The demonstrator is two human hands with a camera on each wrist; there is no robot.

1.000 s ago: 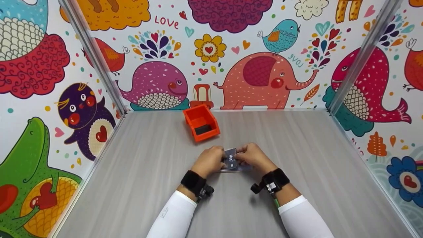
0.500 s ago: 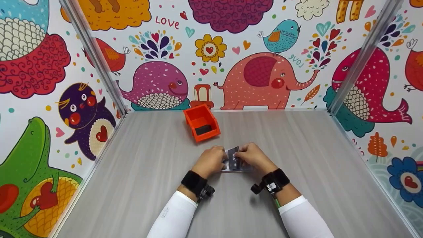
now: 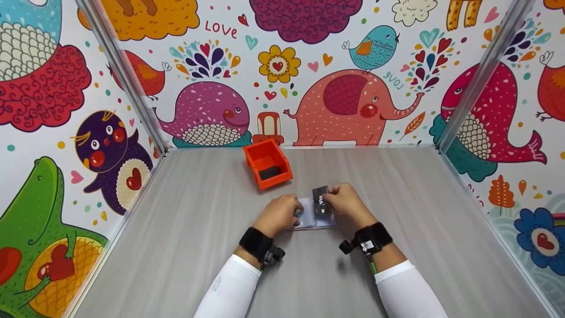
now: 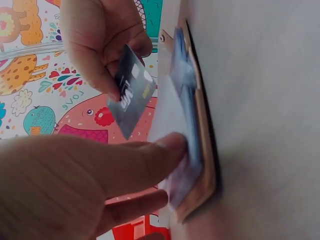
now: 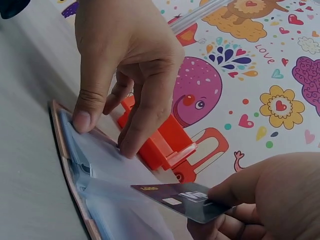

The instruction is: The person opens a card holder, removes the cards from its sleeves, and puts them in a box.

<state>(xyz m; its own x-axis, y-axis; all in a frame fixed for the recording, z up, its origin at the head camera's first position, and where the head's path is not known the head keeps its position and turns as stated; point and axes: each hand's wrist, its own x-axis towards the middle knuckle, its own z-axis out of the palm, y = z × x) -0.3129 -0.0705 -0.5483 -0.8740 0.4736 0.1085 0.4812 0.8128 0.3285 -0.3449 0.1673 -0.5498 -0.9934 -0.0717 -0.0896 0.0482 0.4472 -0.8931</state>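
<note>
A dark bank card [image 3: 321, 202] with a chip and white lettering is pinched between the thumb and fingers of my right hand [image 3: 349, 204]. It is raised over the right side of an open card holder [image 3: 307, 216], which has clear plastic sleeves and a brown cover edge. My left hand [image 3: 278, 213] holds the card holder's left part. In the right wrist view, the left thumb [image 5: 84, 120] presses the sleeves near one edge while the fingers reach across to the other. The sleeves [image 4: 172, 115] stand slightly lifted in the left wrist view.
Behind the hands stands an orange plastic bin [image 3: 276, 182] with a dark flat piece [image 3: 269, 172] inside. The grey table [image 3: 198, 198] is bordered by walls printed with cartoon animals. Both wrists wear black camera straps.
My right hand has drawn the card up and to the right, away from the left hand, uncovering more of the clear sleeves. My left hand has stayed nearly in place.
</note>
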